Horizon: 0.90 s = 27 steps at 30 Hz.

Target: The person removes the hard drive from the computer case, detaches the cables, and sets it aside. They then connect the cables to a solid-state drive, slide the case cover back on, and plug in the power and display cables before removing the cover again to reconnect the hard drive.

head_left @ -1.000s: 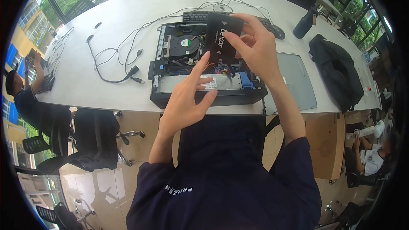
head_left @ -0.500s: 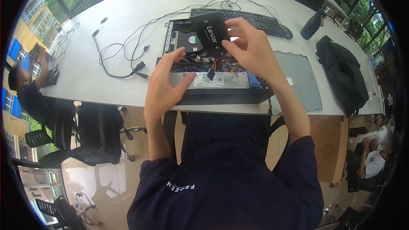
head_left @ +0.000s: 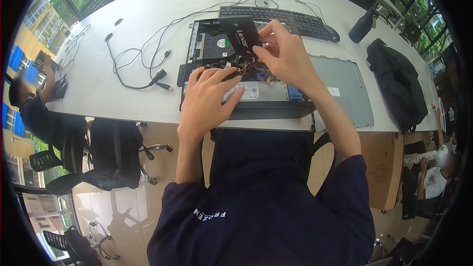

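Observation:
My right hand (head_left: pixel 283 51) pinches the right edge of a black Lexar drive (head_left: pixel 241 38), tilted above an opened computer case (head_left: pixel 266 111). Over the case's left front part, my left hand (head_left: pixel 209 96) has its fingers spread, with the fingertips among the cables. Coloured wires (head_left: pixel 250 66) show between the two hands, below the drive. A round fan or drive part with a green label (head_left: pixel 223 43) lies to the left of the Lexar drive. What the left fingertips touch is partly hidden.
Behind the case are a black keyboard (head_left: pixel 308 23) and a mouse (head_left: pixel 333 33). A metal panel (head_left: pixel 345 86), a dark bag (head_left: pixel 394 83) and a bottle (head_left: pixel 361 27) are to the right. Cables (head_left: pixel 140 69) lie left. A person (head_left: pixel 37 103) sits at the far left.
My left hand has moved right and onto the cables in the case, where a loose black connector was visible before. The drive has turned slightly in my right hand, its face more edge-on.

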Each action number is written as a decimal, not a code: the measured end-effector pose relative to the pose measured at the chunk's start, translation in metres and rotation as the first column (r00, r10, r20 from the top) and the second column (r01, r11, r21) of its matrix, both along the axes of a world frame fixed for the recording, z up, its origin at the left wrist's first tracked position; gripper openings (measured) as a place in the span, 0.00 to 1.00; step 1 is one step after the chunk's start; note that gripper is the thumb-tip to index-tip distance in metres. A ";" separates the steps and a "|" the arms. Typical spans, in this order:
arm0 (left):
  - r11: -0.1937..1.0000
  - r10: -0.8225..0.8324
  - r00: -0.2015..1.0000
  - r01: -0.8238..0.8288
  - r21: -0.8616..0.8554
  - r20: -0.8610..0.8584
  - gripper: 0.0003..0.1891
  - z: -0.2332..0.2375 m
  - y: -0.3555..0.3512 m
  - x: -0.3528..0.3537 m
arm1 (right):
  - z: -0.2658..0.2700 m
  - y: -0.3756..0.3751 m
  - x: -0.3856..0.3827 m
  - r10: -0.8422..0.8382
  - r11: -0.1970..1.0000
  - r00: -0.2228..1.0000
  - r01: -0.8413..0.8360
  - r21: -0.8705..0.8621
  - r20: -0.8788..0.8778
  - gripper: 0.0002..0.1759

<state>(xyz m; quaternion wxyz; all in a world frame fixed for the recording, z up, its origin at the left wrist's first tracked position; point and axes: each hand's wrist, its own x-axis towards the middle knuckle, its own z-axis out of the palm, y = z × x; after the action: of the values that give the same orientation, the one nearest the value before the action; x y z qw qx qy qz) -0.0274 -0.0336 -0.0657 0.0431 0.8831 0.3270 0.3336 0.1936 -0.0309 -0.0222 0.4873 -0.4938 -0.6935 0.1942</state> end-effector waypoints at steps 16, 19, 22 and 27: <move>0.974 0.210 0.799 -0.125 -0.187 0.563 0.05 0.007 0.014 -0.044 | -0.012 0.005 -0.023 0.296 0.955 0.727 -0.238 -0.176 0.620 0.11; 0.978 0.208 0.802 -0.175 -0.112 0.561 0.06 0.001 0.023 -0.041 | -0.005 0.006 -0.034 0.293 0.956 0.642 -0.175 -0.236 0.709 0.10; 0.974 0.219 0.857 -0.165 -0.154 0.466 0.09 -0.002 0.026 -0.040 | 0.001 0.010 -0.039 0.320 0.946 0.604 -0.164 -0.280 0.730 0.10; 0.928 0.324 0.769 -0.146 -0.343 0.551 0.23 -0.013 0.041 -0.046 | 0.001 0.028 -0.042 0.404 0.914 0.601 -0.233 -0.332 0.690 0.09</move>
<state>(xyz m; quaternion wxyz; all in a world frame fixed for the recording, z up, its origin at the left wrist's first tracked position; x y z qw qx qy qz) -0.0730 0.0073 -0.0787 0.2259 0.6685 0.4492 0.5479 0.1515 -0.0031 -0.0213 0.0627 -0.4449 -0.8838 0.1302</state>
